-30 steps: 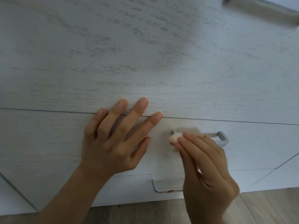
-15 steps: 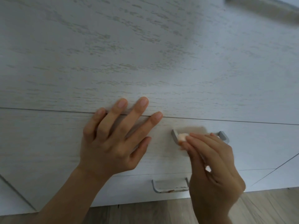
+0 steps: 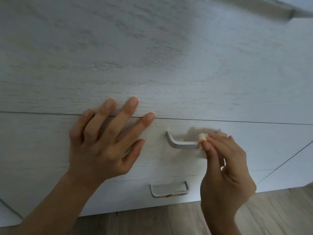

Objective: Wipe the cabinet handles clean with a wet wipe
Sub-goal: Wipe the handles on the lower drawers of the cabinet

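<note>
A grey metal handle (image 3: 181, 144) sits on the middle drawer of the pale wood-grain cabinet (image 3: 152, 65). My right hand (image 3: 225, 170) pinches a small folded wet wipe (image 3: 202, 137) with an orange stain and holds it against the right part of that handle, hiding the handle's right end. My left hand (image 3: 105, 141) rests flat on the drawer front to the left of the handle, fingers spread across the seam above. A second handle (image 3: 169, 189) on the drawer below shows orange smears along its lower edge.
Wood-look flooring (image 3: 169, 221) runs along the bottom below the cabinet. Another long handle (image 3: 254, 9) is blurred at the top right. Seams of a neighbouring cabinet panel (image 3: 293, 155) slant at the right.
My right hand has slid the wipe rightward along the middle handle, uncovering its left end. My left hand has stayed in place.
</note>
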